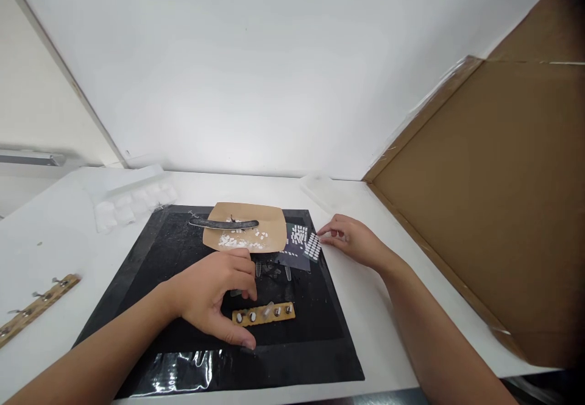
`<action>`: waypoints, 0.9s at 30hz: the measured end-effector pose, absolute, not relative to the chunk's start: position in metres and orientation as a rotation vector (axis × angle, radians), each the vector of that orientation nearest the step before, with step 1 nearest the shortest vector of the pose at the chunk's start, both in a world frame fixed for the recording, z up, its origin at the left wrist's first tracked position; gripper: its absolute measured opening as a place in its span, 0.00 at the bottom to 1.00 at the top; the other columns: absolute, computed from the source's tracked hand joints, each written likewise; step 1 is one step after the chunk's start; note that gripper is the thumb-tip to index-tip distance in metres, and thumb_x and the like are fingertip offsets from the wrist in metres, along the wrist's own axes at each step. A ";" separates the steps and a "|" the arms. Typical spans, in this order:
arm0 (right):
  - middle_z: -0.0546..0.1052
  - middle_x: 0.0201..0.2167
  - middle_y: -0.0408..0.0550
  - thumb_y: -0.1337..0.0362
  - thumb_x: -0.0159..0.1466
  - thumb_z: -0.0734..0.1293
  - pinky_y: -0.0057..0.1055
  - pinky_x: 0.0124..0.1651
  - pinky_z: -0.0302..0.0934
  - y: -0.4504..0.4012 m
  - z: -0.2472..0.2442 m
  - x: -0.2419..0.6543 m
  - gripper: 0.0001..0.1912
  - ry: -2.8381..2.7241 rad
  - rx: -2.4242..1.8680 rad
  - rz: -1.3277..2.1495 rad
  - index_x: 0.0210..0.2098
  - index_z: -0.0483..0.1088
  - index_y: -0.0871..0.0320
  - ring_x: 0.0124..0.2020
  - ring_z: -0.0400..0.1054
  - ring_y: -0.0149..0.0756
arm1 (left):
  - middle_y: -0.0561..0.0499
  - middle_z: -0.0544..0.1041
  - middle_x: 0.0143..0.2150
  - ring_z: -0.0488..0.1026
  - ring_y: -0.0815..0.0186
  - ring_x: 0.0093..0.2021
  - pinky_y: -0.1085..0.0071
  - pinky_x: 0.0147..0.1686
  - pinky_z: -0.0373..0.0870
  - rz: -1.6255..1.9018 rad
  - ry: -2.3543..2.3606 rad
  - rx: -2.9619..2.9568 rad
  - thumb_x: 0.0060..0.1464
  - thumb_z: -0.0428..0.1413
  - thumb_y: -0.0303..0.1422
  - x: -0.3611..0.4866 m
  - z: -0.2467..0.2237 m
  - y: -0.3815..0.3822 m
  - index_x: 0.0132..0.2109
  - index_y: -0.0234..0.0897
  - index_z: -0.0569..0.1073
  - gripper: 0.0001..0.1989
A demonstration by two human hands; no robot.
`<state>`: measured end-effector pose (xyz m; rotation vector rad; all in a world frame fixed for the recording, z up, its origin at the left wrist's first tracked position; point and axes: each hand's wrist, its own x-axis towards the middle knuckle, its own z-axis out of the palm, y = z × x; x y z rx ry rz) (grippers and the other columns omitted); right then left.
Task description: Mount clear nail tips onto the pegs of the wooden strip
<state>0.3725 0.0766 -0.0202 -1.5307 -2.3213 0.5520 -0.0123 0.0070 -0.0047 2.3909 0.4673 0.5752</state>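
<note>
In the head view, we have our right hand (351, 239) at the right edge of a small sheet of white pieces (312, 247), on the right side of the black mat (320, 338). Thumb and forefinger nearly meet at its upper corner; we cannot tell whether they pinch it. Our left hand (214, 292) is open and empty, thumb and fingers curved about the left end of a wooden strip (260, 318), contact unclear.

We judge the sheet light, thin and bendy, best held by its bare rim, since the little pieces may peel or smear under a fingertip. The strip looks stiff and light; its ends offer a safer hold than its small posts.

Another dark sheet (297, 264) lies against the first, crowding its left side. The tan tray (274, 213), with loose white bits and a curved black file (223, 225) across it, sits beyond. Clear slips (288, 273) lie between tray and strip, easily brushed aside. A cardboard panel (484, 179) bounds the desk (384, 338) at right.
</note>
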 end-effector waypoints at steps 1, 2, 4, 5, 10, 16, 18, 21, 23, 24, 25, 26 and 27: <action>0.77 0.39 0.47 0.50 0.69 0.71 0.39 0.44 0.64 0.077 -0.021 0.373 0.12 -2.320 -1.537 0.541 0.43 0.83 0.49 0.39 0.71 0.41 | 0.50 0.78 0.33 0.70 0.61 0.35 0.64 0.36 0.64 0.573 0.469 2.404 0.48 0.70 0.56 -0.012 -0.005 0.007 0.39 0.39 0.79 0.25; 0.76 0.38 0.47 0.50 0.68 0.71 0.39 0.43 0.64 0.078 -0.021 0.373 0.13 -2.319 -1.539 0.539 0.42 0.82 0.50 0.38 0.71 0.41 | 0.50 0.77 0.33 0.70 0.61 0.35 0.64 0.36 0.64 0.573 0.469 2.417 0.49 0.70 0.56 -0.013 -0.005 0.008 0.39 0.39 0.79 0.25; 0.76 0.37 0.47 0.50 0.68 0.71 0.38 0.43 0.63 0.078 -0.021 0.372 0.13 -2.321 -1.541 0.543 0.41 0.82 0.51 0.38 0.70 0.40 | 0.49 0.77 0.32 0.70 0.60 0.34 0.64 0.35 0.64 0.586 0.459 2.438 0.50 0.69 0.56 -0.013 -0.005 0.008 0.39 0.39 0.79 0.24; 0.76 0.37 0.47 0.49 0.68 0.71 0.38 0.42 0.63 0.078 -0.021 0.372 0.13 -2.323 -1.541 0.547 0.40 0.82 0.51 0.37 0.70 0.40 | 0.49 0.77 0.32 0.69 0.60 0.34 0.64 0.35 0.64 0.593 0.455 2.448 0.51 0.68 0.56 -0.013 -0.005 0.008 0.39 0.39 0.79 0.24; 0.77 0.35 0.46 0.46 0.67 0.72 0.36 0.39 0.62 0.078 -0.019 0.371 0.16 -2.330 -1.548 0.590 0.37 0.81 0.52 0.35 0.70 0.40 | 0.49 0.76 0.32 0.69 0.60 0.35 0.63 0.34 0.64 0.598 0.471 2.535 0.51 0.68 0.56 -0.013 -0.006 0.008 0.39 0.39 0.79 0.25; 0.81 0.38 0.48 0.47 0.66 0.72 0.38 0.41 0.64 0.075 -0.014 0.373 0.15 -2.312 -1.556 0.662 0.37 0.82 0.51 0.38 0.73 0.42 | 0.49 0.75 0.31 0.69 0.59 0.34 0.63 0.34 0.65 0.603 0.467 2.598 0.51 0.67 0.57 -0.014 -0.006 0.008 0.39 0.39 0.79 0.25; 0.82 0.39 0.48 0.48 0.66 0.72 0.39 0.43 0.66 0.075 -0.012 0.374 0.14 -2.310 -1.554 0.683 0.38 0.82 0.51 0.39 0.73 0.43 | 0.49 0.75 0.31 0.69 0.59 0.34 0.63 0.34 0.66 0.611 0.465 2.598 0.51 0.67 0.57 -0.014 -0.005 0.008 0.39 0.39 0.78 0.25; 0.82 0.40 0.48 0.50 0.66 0.72 0.40 0.44 0.66 0.075 -0.010 0.375 0.12 -2.311 -1.557 0.701 0.38 0.82 0.50 0.40 0.74 0.43 | 0.48 0.75 0.32 0.69 0.59 0.35 0.63 0.35 0.66 0.610 0.465 2.589 0.51 0.67 0.57 -0.014 -0.005 0.008 0.39 0.39 0.79 0.25; 0.82 0.40 0.48 0.51 0.66 0.72 0.40 0.44 0.66 0.074 -0.009 0.375 0.12 -2.315 -1.559 0.707 0.38 0.82 0.51 0.40 0.73 0.43 | 0.48 0.75 0.32 0.69 0.59 0.35 0.63 0.35 0.66 0.603 0.463 2.583 0.51 0.67 0.56 -0.014 -0.005 0.008 0.39 0.38 0.78 0.25; 0.82 0.40 0.48 0.51 0.66 0.71 0.40 0.44 0.66 0.074 -0.009 0.374 0.12 -2.316 -1.560 0.710 0.37 0.82 0.51 0.40 0.73 0.43 | 0.48 0.76 0.32 0.69 0.59 0.35 0.63 0.35 0.66 0.600 0.462 2.583 0.51 0.67 0.56 -0.014 -0.006 0.008 0.39 0.38 0.78 0.25; 0.82 0.39 0.48 0.51 0.66 0.71 0.40 0.44 0.66 0.074 -0.009 0.374 0.12 -2.318 -1.561 0.714 0.37 0.82 0.51 0.40 0.73 0.43 | 0.48 0.76 0.32 0.70 0.59 0.35 0.63 0.35 0.66 0.598 0.461 2.585 0.51 0.67 0.56 -0.014 -0.006 0.008 0.39 0.38 0.78 0.25; 0.81 0.39 0.48 0.51 0.67 0.71 0.40 0.44 0.66 0.074 -0.009 0.374 0.12 -2.320 -1.562 0.718 0.37 0.81 0.51 0.40 0.73 0.43 | 0.48 0.76 0.32 0.70 0.59 0.35 0.63 0.36 0.66 0.598 0.461 2.589 0.51 0.68 0.56 -0.014 -0.006 0.008 0.40 0.38 0.78 0.24; 0.81 0.39 0.48 0.51 0.67 0.71 0.40 0.44 0.66 0.074 -0.009 0.374 0.12 -2.322 -1.563 0.721 0.37 0.81 0.52 0.39 0.73 0.43 | 0.48 0.75 0.32 0.70 0.59 0.35 0.63 0.36 0.66 0.598 0.462 2.593 0.51 0.68 0.56 -0.014 -0.006 0.008 0.40 0.38 0.78 0.25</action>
